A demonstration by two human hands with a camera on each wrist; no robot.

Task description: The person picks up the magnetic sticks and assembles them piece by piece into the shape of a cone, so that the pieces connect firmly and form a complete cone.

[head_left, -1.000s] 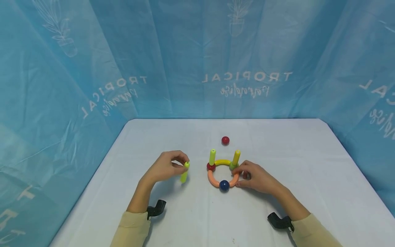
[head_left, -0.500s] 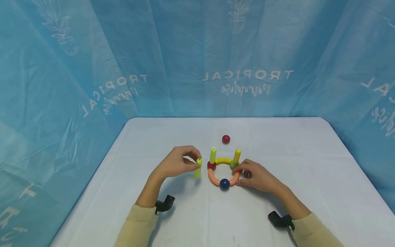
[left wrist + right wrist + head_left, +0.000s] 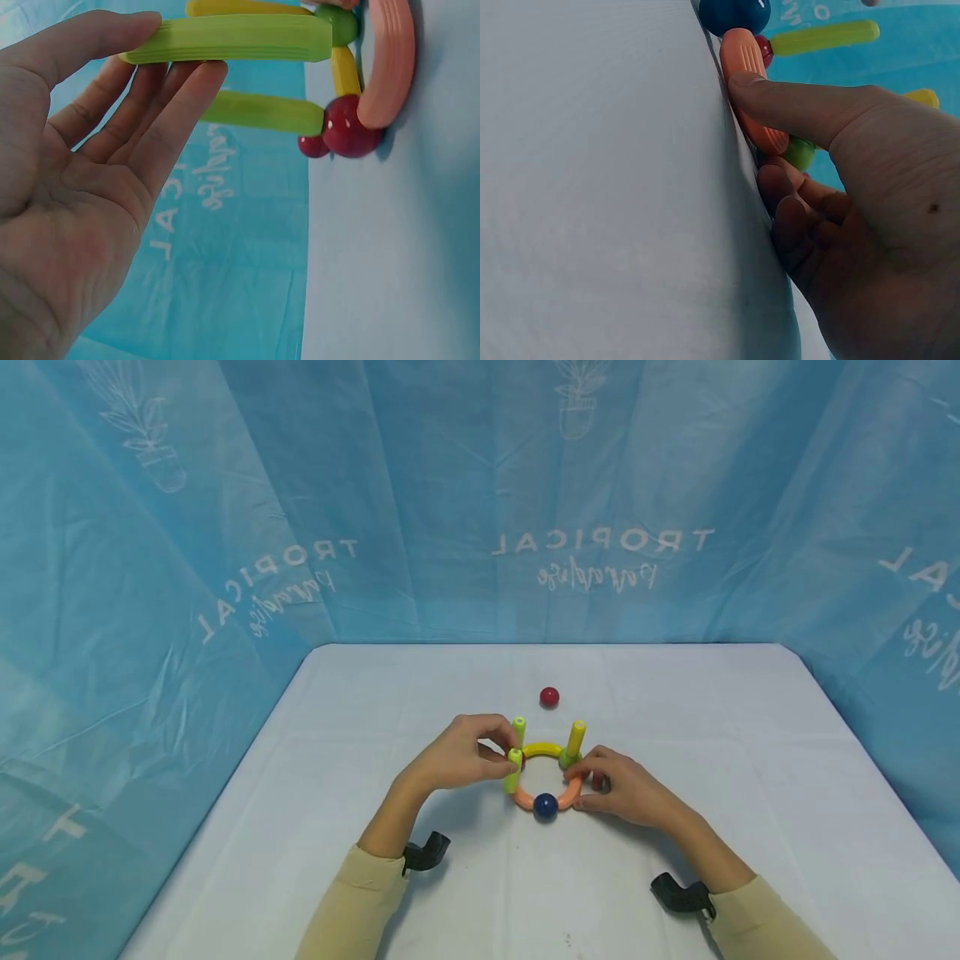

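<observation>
My left hand pinches a lime-green ribbed rod between thumb and fingertips. The rod is upright just over the left side of a ring of toy pieces. That ring joins a blue ball in front, a red ball and a green ball with curved orange bars and a yellow curved bar. Another lime-green rod stands on the red ball, and a yellow rod on the green one. With thumb and fingers, my right hand grips the right orange curved bar.
A loose red ball lies behind the ring on the white table. Blue printed sheeting hangs along the back and sides. Each wrist wears a black mount, such as the left one.
My left hand has moved right with the lime-green rod, from apart on the left to the ring's left side. The right hand keeps its grip in place.
</observation>
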